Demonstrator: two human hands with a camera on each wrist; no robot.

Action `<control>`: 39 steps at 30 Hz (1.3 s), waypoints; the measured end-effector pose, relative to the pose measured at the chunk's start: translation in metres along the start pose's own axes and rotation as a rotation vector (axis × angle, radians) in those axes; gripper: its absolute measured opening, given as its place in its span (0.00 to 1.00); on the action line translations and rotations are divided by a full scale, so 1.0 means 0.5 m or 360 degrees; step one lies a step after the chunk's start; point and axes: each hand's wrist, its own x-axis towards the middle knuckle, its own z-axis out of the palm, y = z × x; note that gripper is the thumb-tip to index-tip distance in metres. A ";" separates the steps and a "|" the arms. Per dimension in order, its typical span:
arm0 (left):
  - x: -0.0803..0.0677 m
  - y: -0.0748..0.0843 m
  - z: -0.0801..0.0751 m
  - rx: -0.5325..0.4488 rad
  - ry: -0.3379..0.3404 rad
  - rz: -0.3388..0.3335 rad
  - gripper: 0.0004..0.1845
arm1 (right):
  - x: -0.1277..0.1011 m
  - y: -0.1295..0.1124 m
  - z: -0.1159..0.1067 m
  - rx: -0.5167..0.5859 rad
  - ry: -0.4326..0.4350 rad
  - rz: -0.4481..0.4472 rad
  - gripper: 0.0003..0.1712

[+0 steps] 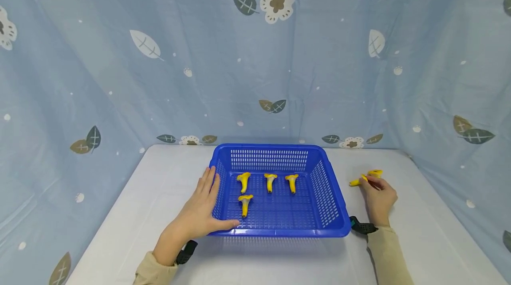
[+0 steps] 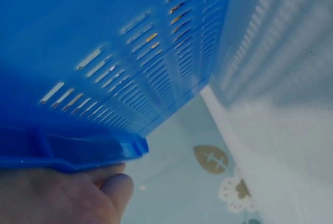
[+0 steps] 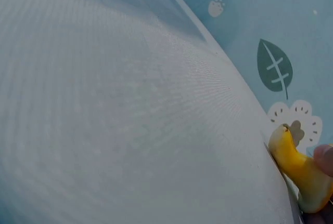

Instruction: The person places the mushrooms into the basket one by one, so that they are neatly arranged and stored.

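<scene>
A blue plastic basket (image 1: 279, 233) with slotted walls stands on the white table, and several yellow mushrooms, one of them the nearest mushroom (image 1: 245, 205), lie inside it. My left hand (image 1: 203, 207) rests on the basket's left rim with straight, spread fingers, its thumb along the front rim. The left wrist view shows the slotted wall (image 2: 156, 52) from outside, with fingers at the rim. To the right of the basket, my right hand (image 1: 379, 196) pinches a yellow mushroom (image 3: 294, 164) low over the table. Another yellow mushroom (image 1: 375, 173) shows just behind that hand, partly hidden.
The white table (image 1: 415, 214) extends to both sides of the basket. Behind and beside it hangs a blue curtain (image 1: 199, 76) with leaf and flower prints. Black straps (image 1: 362, 226) circle both wrists.
</scene>
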 end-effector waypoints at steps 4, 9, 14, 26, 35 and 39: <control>0.002 -0.001 0.000 0.0006 0.0003 0.0006 0.74 | 0.001 -0.005 -0.003 -0.0044 -0.0047 0.0047 0.17; 0.006 0.001 0.000 -0.0001 0.0001 0.0014 0.73 | 0.004 -0.017 -0.008 -0.0089 -0.0092 0.0043 0.15; 0.005 0.004 -0.002 -0.0006 -0.0006 0.0007 0.73 | 0.002 -0.047 -0.015 -0.0170 -0.0157 -0.0013 0.14; 0.003 0.005 -0.001 0.0022 -0.0011 -0.0009 0.74 | 0.016 -0.085 -0.042 -0.0189 -0.0307 0.0008 0.15; 0.004 0.004 0.000 0.0051 -0.0010 -0.0008 0.74 | 0.032 -0.129 -0.079 -0.0037 -0.0466 0.0124 0.19; 0.003 0.003 0.000 0.0046 -0.0008 -0.0006 0.74 | 0.032 -0.151 -0.087 0.0008 -0.0508 0.0113 0.21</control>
